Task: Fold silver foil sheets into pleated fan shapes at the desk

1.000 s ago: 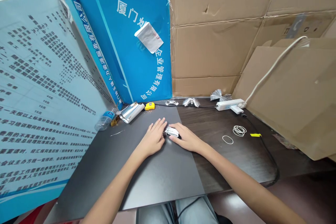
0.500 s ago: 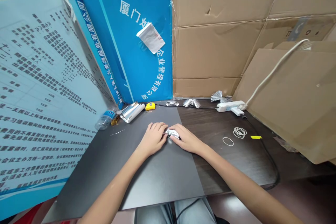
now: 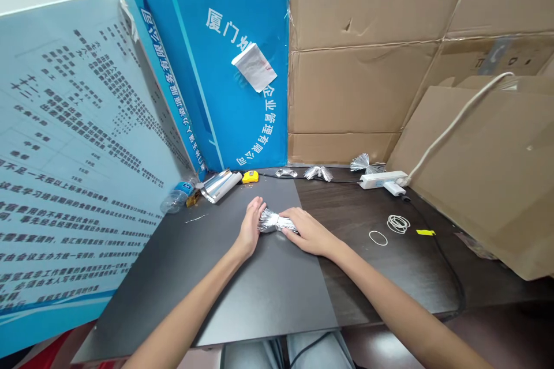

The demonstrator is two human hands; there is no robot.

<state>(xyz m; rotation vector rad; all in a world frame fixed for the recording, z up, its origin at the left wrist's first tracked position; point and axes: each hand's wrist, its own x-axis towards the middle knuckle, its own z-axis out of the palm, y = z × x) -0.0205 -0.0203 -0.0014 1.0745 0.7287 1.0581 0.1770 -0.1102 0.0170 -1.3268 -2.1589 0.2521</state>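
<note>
On the mat (image 3: 264, 288), the bundle (image 3: 272, 221) is being held, its right end being gripped by the right hand (image 3: 309, 232), seemingly for steadiness; the left hand (image 3: 249, 229) is being held unclenched and upright at the other end, perhaps as a stop.

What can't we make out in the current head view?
Head view, now:
- Silver bundle: right end hidden by the right hand; whatever binds its middle is too small to identify.
- Blue board: some lettering hidden behind the white paper.
- Printed panel: cut off by the left edge.
- Bottle label: print too small.
</note>
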